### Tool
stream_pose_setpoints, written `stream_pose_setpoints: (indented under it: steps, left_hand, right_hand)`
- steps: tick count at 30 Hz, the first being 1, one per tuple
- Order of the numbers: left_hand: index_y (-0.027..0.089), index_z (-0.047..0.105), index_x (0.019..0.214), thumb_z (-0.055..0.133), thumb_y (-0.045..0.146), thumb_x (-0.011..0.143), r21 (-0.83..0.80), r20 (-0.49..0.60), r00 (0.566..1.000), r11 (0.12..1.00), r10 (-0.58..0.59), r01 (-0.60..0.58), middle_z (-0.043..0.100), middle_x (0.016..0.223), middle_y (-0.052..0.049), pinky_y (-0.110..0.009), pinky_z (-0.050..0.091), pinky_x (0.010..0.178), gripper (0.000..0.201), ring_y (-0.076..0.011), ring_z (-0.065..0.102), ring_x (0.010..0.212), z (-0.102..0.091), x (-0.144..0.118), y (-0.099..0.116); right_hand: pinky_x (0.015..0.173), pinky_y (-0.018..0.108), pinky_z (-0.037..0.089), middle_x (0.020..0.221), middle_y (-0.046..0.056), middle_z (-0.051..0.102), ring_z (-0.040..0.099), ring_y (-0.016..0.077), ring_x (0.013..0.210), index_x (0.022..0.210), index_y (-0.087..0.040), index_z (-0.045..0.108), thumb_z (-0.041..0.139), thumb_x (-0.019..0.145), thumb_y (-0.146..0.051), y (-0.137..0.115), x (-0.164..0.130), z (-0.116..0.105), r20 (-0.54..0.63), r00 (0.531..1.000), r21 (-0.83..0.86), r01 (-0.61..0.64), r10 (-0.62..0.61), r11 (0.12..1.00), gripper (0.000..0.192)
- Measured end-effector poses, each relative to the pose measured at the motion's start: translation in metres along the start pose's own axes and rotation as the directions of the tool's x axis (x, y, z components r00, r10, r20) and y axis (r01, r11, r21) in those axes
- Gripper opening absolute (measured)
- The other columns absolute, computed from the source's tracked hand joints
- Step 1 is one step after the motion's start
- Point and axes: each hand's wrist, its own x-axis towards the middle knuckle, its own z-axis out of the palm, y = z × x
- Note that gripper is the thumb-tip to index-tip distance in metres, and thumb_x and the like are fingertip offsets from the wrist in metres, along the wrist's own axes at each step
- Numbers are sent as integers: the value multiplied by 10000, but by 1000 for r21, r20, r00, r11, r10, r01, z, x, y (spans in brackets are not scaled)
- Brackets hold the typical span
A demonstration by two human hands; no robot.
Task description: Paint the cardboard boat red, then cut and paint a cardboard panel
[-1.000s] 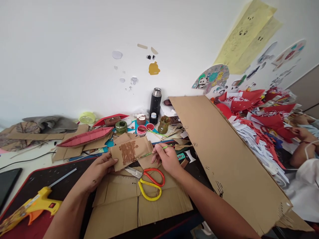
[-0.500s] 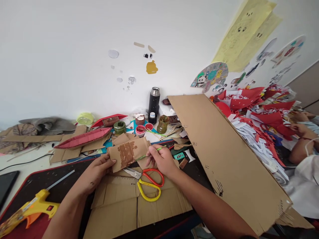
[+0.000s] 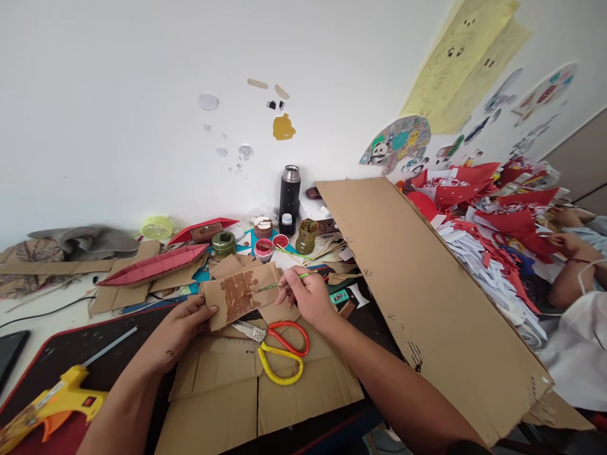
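My left hand (image 3: 190, 321) pinches the left end of a small cardboard piece (image 3: 215, 292), its thumb on top. Brown paint (image 3: 239, 294) covers the middle of that piece in uneven patches. Between the fingers of my right hand (image 3: 303, 294) is a thin green paintbrush (image 3: 270, 287), its tip touching the painted area. Below both hands, scissors (image 3: 282, 373) with one red and one yellow handle lie on a larger cardboard sheet (image 3: 213, 404). Behind the piece stand a brown paint jar (image 3: 263, 228), a red paint jar (image 3: 263, 250) and a green paint jar (image 3: 224, 244).
A yellow glue gun (image 3: 71, 395) lies at the lower left. A big cardboard panel (image 3: 417, 297) leans across the right side. At the back stands a black thermos (image 3: 289, 193). Another person's arm (image 3: 576, 262) shows at the far right, beside red and white paper scraps (image 3: 488, 265).
My right hand has turned the brush so its tip lies higher on the brown patch, and the brown covers slightly more to the right. The whole view has shifted a little.
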Motion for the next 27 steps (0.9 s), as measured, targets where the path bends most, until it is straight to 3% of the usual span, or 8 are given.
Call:
stream_pose_setpoints:
  steps: [5, 11, 15, 21, 24, 27]
  left_hand:
    - [225, 768, 854, 984, 350, 519, -46, 48, 998, 998, -43, 45, 776, 812, -35, -322, 543, 649, 417, -216, 655, 674, 3, -2, 5]
    - [231, 803, 891, 981, 320, 505, -95, 55, 997, 994, -51, 56, 833, 935, -76, -353, 607, 733, 434, -322, 776, 903, 3, -1, 5]
    - [220, 808, 897, 974, 312, 528, -80, 49, 998, 996, -40, 44, 846, 973, -90, -349, 614, 714, 415, -330, 786, 918, 0, 2, -1]
    - [232, 800, 952, 952, 254, 540, -163, 63, 996, 984, -56, 66, 854, 1034, -100, -407, 624, 839, 441, -370, 782, 1043, 2, 0, 2]
    - [237, 786, 923, 960, 258, 506, -151, 52, 996, 986, -68, 76, 843, 978, -90, -400, 603, 818, 451, -353, 767, 968, 5, -3, 7]
    - [239, 773, 859, 970, 310, 492, -81, 38, 998, 995, -53, 56, 788, 843, -52, -356, 546, 698, 423, -270, 680, 755, 7, -4, 10]
  right_hand:
    - [445, 213, 448, 598, 7, 692, 699, 160, 511, 848, -209, 648, 585, 982, -776, 1, -1, -5, -3, 1000, 5, -1, 1, 1000, 586]
    - [451, 210, 447, 557, -7, 663, 690, 157, 487, 813, -213, 623, 593, 975, -800, 5, -15, -15, 63, 995, -1, -77, 76, 997, 610]
    - [441, 207, 442, 551, -11, 656, 687, 158, 485, 820, -211, 626, 594, 965, -816, 2, -13, -14, 53, 996, -15, -74, 75, 997, 623]
    - [442, 201, 441, 521, -17, 648, 666, 148, 456, 818, -213, 611, 600, 948, -833, -5, -5, -10, 50, 995, 45, -90, 88, 995, 633]
    - [416, 204, 413, 488, -33, 607, 663, 159, 431, 799, -221, 582, 625, 925, -837, -10, -3, -13, 67, 991, 84, -124, 118, 989, 630]
    - [406, 211, 409, 490, -36, 597, 662, 165, 424, 799, -224, 572, 636, 915, -835, -12, -1, -14, 63, 991, 101, -127, 121, 987, 625]
